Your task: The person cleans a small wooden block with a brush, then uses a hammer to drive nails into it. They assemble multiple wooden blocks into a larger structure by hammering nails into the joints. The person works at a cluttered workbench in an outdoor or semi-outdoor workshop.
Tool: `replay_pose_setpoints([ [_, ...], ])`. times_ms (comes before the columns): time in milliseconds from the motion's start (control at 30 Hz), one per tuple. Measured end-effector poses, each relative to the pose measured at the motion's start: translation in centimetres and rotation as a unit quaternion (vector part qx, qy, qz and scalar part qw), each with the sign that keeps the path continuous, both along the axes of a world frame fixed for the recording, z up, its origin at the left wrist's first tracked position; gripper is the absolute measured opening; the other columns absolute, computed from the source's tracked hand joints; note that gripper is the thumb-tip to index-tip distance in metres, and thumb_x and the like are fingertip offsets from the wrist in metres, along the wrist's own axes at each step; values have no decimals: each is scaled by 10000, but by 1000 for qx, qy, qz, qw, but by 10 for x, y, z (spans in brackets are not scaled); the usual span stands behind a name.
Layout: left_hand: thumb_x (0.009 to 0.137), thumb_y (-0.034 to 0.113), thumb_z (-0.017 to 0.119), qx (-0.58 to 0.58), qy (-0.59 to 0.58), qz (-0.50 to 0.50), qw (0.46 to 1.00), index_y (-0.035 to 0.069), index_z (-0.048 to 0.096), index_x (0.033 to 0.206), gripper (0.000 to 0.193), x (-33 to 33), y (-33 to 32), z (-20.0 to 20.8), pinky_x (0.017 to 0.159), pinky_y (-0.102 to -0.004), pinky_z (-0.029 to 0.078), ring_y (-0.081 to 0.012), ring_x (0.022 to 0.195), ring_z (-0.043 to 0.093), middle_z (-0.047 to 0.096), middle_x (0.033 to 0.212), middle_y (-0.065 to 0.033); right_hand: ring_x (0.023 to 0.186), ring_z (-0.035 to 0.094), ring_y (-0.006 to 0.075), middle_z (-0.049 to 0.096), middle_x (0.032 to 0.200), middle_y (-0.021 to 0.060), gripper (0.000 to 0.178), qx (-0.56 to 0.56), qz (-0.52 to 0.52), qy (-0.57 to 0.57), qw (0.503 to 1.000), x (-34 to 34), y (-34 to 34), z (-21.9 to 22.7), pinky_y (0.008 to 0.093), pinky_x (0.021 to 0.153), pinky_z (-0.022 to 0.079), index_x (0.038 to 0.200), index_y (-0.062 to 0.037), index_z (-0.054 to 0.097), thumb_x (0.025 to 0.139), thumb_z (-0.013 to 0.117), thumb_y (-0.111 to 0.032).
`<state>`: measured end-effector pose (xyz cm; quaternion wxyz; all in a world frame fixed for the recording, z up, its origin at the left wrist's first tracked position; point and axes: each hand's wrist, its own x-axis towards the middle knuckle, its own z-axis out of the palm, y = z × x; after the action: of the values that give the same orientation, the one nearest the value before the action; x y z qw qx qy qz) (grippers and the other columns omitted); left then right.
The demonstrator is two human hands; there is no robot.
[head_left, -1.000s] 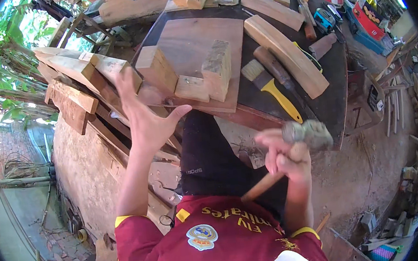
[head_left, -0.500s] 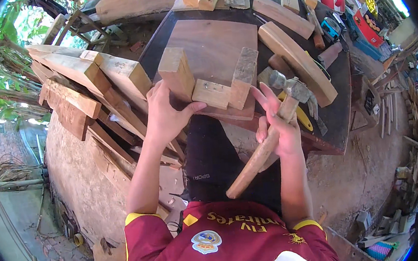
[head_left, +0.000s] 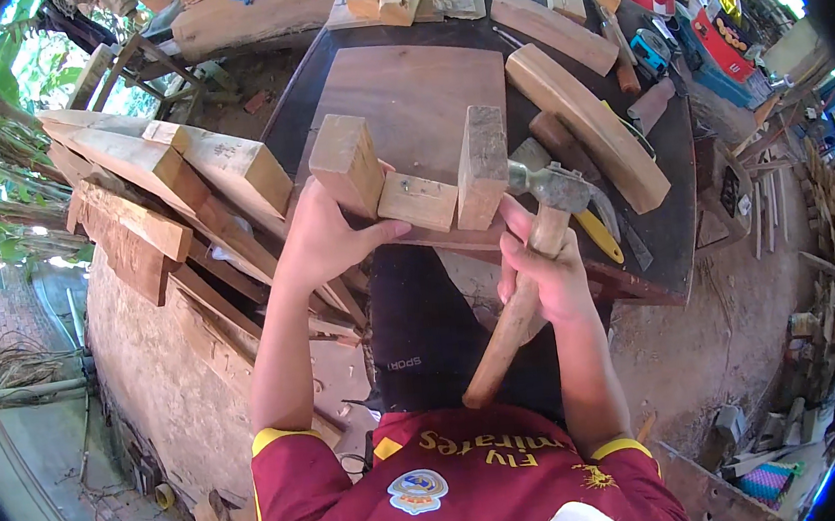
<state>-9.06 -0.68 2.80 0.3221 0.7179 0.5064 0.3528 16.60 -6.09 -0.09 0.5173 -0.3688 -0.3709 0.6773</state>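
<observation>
My left hand (head_left: 324, 231) is half curled round the left upright block (head_left: 343, 165), thumb stretched along the foot of the low crosspiece (head_left: 419, 200), most of the fingers hidden behind the wood. My right hand (head_left: 546, 266) is wrapped round the claw hammer (head_left: 520, 316) just below its head, fingertips close to the foot of the right upright block (head_left: 481, 169); I can't tell whether they touch it. The hammer's face is right beside that block's outer side, so a careless knock there could, I think, tip it or spring the joint, since I can't see what fastens the three pieces. My left thumb and right fingertips look poorly placed if the hammer slips, and the pieces sit near the front edge, so a shove toward me might send them off. The blocks are squared, pale and straight-grained, the right one greyer and rougher on top; the hammer pairs dull metal with a smooth, round wooden handle. Under them lies a flat reddish-brown board (head_left: 411, 90) on the dark tabletop (head_left: 675, 246), with a yellow-handled brush (head_left: 599, 238) and a thick, gently curved beam (head_left: 586, 129) to the right.
</observation>
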Motion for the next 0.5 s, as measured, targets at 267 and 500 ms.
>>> replay_pose_setpoints([
  [267, 633, 182, 886, 2, 70, 21, 997, 62, 498, 1281, 764, 3, -5, -9, 985, -468, 380, -406, 1137, 480, 551, 1183, -196, 549, 568, 103, 661, 904, 38, 572, 12, -33, -63, 997, -12, -10, 0, 265, 464, 497, 1369, 24, 505, 873, 733, -146],
  [500, 719, 265, 834, 72, 105, 22, 992, 28, 489, 1267, 689, 6, -14, 3, 978, -460, 379, -399, 1129, 486, 551, 1186, -201, 567, 567, 97, 652, 919, 44, 538, 3, -43, -78, 996, -13, -8, 3, 262, 461, 496, 1332, 59, 530, 873, 733, -135],
])
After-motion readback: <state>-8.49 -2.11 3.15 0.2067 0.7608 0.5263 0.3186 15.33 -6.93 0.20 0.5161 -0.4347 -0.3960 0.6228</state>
